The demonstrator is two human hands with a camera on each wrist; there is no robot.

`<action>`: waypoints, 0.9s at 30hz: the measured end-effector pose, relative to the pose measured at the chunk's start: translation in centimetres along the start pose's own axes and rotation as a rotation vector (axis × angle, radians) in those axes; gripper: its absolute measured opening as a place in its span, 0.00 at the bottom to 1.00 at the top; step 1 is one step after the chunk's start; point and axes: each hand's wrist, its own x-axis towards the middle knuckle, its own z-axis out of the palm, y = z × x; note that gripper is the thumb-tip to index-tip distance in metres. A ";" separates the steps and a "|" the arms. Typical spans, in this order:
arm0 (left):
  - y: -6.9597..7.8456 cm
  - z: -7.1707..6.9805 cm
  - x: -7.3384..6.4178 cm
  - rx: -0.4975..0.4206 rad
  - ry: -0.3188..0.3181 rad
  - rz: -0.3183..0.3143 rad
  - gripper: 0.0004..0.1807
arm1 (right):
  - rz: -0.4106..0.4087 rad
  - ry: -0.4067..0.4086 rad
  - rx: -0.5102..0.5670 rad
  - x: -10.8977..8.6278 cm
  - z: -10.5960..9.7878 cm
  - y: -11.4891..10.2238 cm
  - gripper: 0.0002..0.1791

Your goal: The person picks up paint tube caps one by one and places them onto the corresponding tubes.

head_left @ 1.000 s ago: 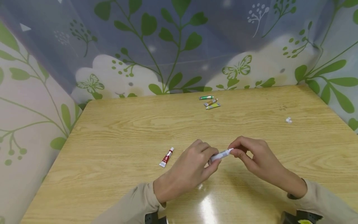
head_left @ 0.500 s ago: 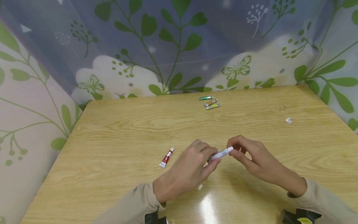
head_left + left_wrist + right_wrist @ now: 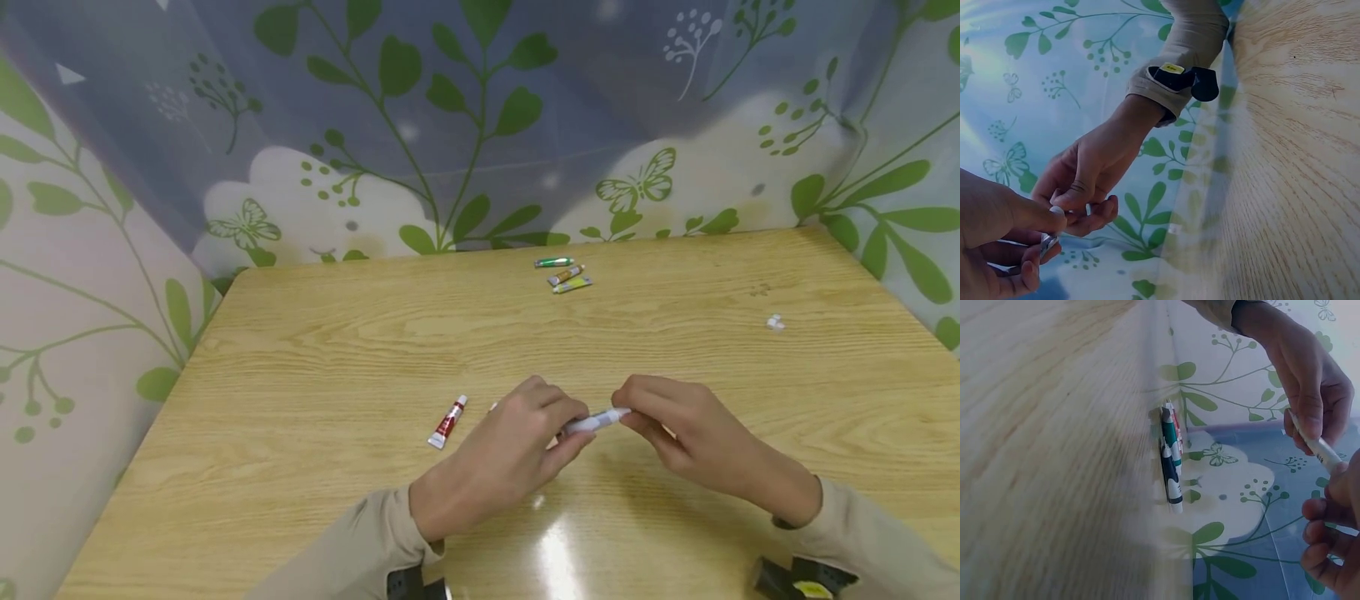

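In the head view, my left hand (image 3: pixel 517 450) grips a small white paint tube (image 3: pixel 596 421) round its body, above the table. The tube points right, and my right hand (image 3: pixel 697 433) pinches its capped end with thumb and fingertips. The left wrist view shows the tube's white cap (image 3: pixel 1057 211) between the two hands, with a silvery crimped end (image 3: pixel 1047 242) against the left fingers. In the right wrist view the same white tube (image 3: pixel 1322 450) runs from one hand to the other. Left of my left hand, a red paint tube (image 3: pixel 447 422) lies on the table.
Green (image 3: pixel 553 262), brown (image 3: pixel 565 275) and yellow (image 3: pixel 572 285) tubes lie together near the back of the wooden table (image 3: pixel 337 333). A few small white pieces (image 3: pixel 775 322) sit at the right. A leaf-patterned curtain (image 3: pixel 480 125) surrounds the table.
My right hand has turned and dipped slightly at the tube's end, hiding more of the cap than half a second ago. The left hand keeps its grip almost unmoved.
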 end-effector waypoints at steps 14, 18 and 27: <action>0.0 1.1 -0.3 0.246 0.092 0.135 0.03 | 0.160 -0.120 0.094 -0.5 0.1 -0.2 0.14; 0.0 1.2 -0.3 0.246 0.089 0.107 0.03 | 0.242 -0.137 0.191 -0.5 0.2 -0.1 0.17; -0.2 1.9 0.0 0.282 -0.066 0.011 0.11 | 0.401 -0.216 0.289 -0.6 0.5 0.5 0.16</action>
